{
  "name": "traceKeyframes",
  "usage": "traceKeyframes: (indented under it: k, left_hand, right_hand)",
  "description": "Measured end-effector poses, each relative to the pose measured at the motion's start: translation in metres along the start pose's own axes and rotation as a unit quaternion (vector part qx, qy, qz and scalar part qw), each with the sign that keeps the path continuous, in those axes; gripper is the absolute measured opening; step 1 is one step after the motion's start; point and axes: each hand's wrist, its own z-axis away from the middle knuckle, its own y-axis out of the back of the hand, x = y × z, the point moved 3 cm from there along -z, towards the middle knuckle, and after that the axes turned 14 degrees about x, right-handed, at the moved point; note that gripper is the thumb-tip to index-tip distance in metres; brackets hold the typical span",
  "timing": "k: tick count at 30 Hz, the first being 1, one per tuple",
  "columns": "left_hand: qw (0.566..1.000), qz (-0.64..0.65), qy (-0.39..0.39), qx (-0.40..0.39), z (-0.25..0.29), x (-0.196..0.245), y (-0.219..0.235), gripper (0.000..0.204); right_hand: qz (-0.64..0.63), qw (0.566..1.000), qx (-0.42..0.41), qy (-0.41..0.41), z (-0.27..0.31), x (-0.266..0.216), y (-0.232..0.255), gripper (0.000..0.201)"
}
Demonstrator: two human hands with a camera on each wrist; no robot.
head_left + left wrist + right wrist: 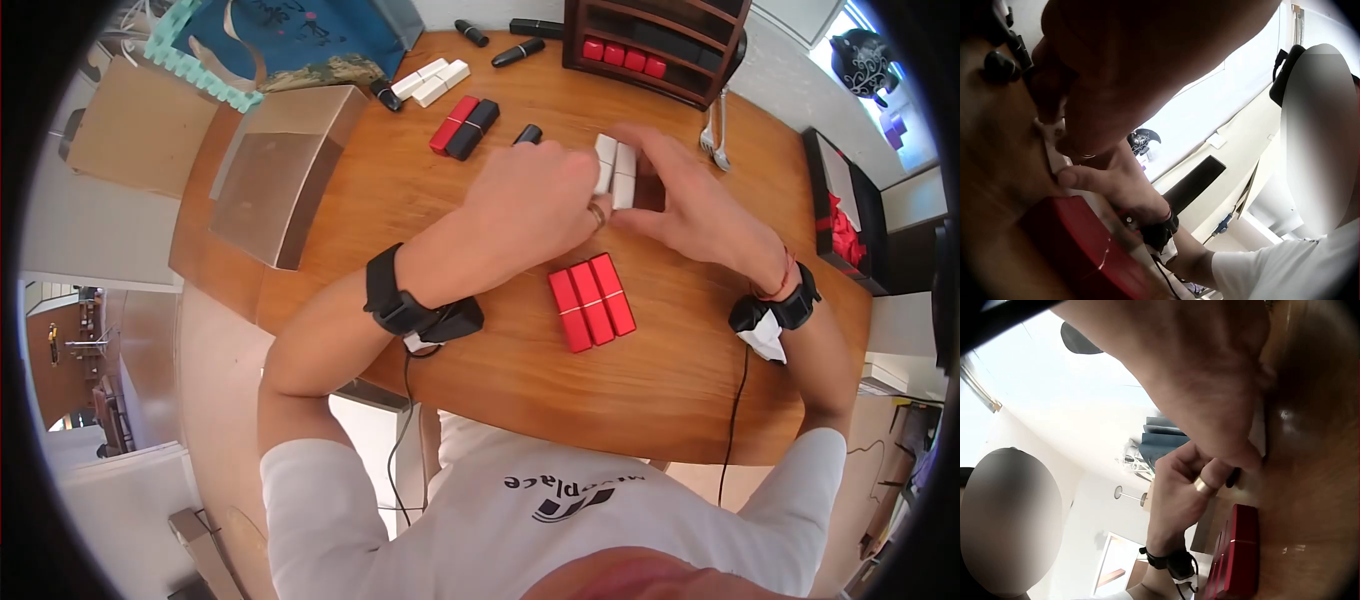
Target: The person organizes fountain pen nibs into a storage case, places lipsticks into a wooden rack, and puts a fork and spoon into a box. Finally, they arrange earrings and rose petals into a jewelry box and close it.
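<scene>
Two white lipstick tubes stand side by side between the hands in the head view. The left hand holds them from the left, with a ring on one finger. From the right, the right hand pinches the same tubes with thumb and fingers. Nearer the person lie three red tubes in a row, touching each other. The left wrist view shows a white tube at the fingertips, with the red tubes close below. In the right wrist view the red tubes lie beside the ringed left hand.
A wooden rack with red and black tubes stands at the back. Left of it lie a red and a black tube, two white tubes and several black ones. A brown box is at left, a black box at right.
</scene>
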Motion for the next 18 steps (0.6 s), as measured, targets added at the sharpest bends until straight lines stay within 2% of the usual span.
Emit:
traceKeyframes:
  k: [1,2,4,5,6,7,8,10,11,12,14,15,17,18]
  left_hand:
    - [0.999,0.021,0.01,-0.036,-0.001,-0.001,-0.002,0.029]
    - [0.999,0.015,0.01,-0.038,-0.001,-0.003,0.002,0.029]
    - [0.994,0.091,0.009,-0.064,0.0,-0.007,0.013,0.028]
    - [0.994,0.087,0.01,-0.067,-0.001,-0.014,0.021,0.028]
    - [0.998,0.057,0.022,-0.021,-0.008,-0.028,0.035,0.026]
    - [0.999,0.026,0.027,0.023,-0.019,-0.043,0.049,0.026]
    - [0.994,-0.017,0.018,0.103,-0.028,-0.063,0.059,0.025]
    - [0.98,-0.121,0.049,0.148,-0.048,-0.096,0.072,0.026]
    - [0.971,-0.177,0.012,0.159,-0.056,-0.121,0.071,0.033]
    - [0.971,-0.179,0.005,0.158,-0.064,-0.137,0.071,0.033]
    - [0.982,-0.158,0.108,-0.002,-0.073,-0.168,0.066,0.041]
    - [0.982,-0.162,0.101,-0.005,-0.073,-0.174,0.065,0.041]
    - [0.975,-0.115,0.164,-0.101,-0.075,-0.186,0.055,0.04]
    - [0.975,-0.117,0.154,-0.106,-0.079,-0.186,0.054,0.04]
  right_hand:
    - [0.027,1.0,-0.006,-0.01,-0.001,-0.002,0.001,0.077]
    - [0.053,0.998,-0.01,-0.021,-0.002,-0.003,0.001,0.081]
    - [0.037,0.999,-0.011,-0.022,-0.002,-0.005,0.003,0.082]
    - [0.025,0.999,-0.017,-0.024,-0.001,-0.005,0.003,0.082]
    - [0.021,0.999,-0.011,-0.023,-0.001,-0.002,0.0,0.082]
    - [0.031,0.999,0.01,0.024,-0.001,0.002,-0.003,0.08]
    - [0.042,0.996,0.033,0.068,0.0,0.004,-0.004,0.077]
    - [0.034,0.997,0.042,0.062,0.0,0.004,-0.004,0.076]
    - [0.028,0.997,0.037,0.061,-0.001,0.003,-0.005,0.075]
    - [0.028,0.997,0.044,0.06,-0.001,0.004,-0.005,0.075]
    - [0.023,0.995,0.027,0.093,-0.003,0.003,-0.007,0.072]
    - [0.021,0.995,0.035,0.09,-0.004,0.005,-0.006,0.072]
    - [0.016,0.994,-0.007,0.107,-0.003,0.008,-0.007,0.074]
    - [0.016,0.995,0.001,0.099,-0.001,0.009,-0.006,0.074]
